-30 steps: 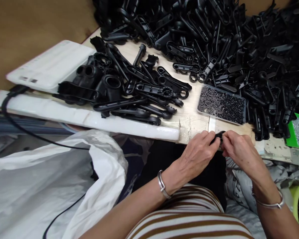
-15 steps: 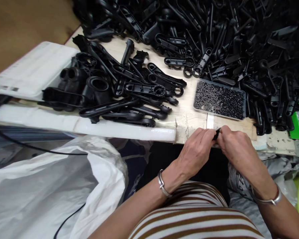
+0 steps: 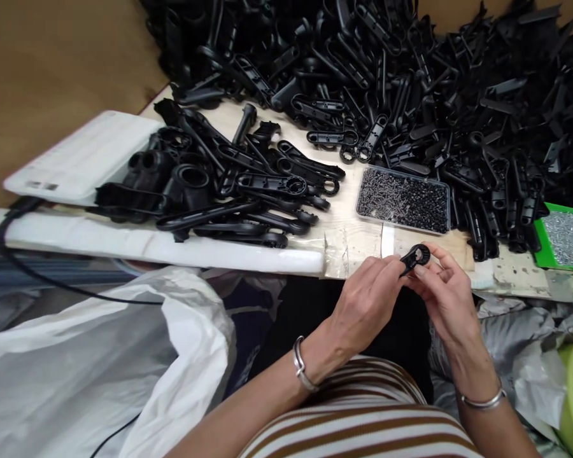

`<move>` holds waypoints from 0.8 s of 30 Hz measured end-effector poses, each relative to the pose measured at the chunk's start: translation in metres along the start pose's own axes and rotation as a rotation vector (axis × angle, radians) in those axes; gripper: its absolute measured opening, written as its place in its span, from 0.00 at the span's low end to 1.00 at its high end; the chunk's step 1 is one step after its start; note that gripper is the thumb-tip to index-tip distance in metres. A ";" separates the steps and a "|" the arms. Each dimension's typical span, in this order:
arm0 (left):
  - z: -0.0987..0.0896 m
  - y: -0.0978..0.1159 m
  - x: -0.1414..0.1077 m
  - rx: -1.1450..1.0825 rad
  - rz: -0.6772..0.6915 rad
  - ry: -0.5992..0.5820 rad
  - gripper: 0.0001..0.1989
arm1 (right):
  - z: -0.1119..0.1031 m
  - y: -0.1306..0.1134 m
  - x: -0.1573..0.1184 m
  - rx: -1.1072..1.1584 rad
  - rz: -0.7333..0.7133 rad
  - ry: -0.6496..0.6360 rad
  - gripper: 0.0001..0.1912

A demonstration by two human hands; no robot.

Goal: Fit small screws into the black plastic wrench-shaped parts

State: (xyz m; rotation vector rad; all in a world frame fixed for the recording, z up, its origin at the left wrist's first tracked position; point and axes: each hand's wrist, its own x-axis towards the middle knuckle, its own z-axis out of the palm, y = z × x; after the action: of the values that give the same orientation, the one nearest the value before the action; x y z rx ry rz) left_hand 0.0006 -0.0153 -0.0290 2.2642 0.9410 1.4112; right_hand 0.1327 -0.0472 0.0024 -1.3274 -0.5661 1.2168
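We see a small black plastic part [image 3: 415,257] with a ring-shaped end held up just above the tabletop [image 3: 358,238] edge. The left hand [image 3: 367,302] pinches its stem; the right hand [image 3: 442,289] steadies the ring, fingers closed on it. We judge this a fitting step needing fine alignment. Beyond lie a clear tray of dark screws [image 3: 403,200] and heaped matte black levers [image 3: 410,83].
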 end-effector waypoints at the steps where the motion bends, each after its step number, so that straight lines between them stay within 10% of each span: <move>1: -0.001 0.001 0.000 0.000 -0.002 -0.001 0.10 | 0.001 0.000 0.001 0.017 0.006 0.015 0.23; 8: -0.003 0.007 -0.002 -0.045 -0.012 -0.032 0.07 | 0.005 0.003 0.003 -0.085 -0.027 0.133 0.21; 15: 0.002 0.001 -0.007 -0.104 -0.026 -0.093 0.14 | 0.001 -0.011 0.005 -0.322 -0.011 -0.022 0.18; 24: -0.038 -0.020 0.019 0.175 0.151 -0.117 0.11 | -0.077 -0.068 0.015 -0.595 -0.144 0.097 0.24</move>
State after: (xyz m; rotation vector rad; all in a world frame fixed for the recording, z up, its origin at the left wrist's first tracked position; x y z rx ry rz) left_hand -0.0347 0.0094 -0.0101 2.5652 0.9047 1.2827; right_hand 0.2283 -0.0522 0.0427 -1.7927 -0.9845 0.8875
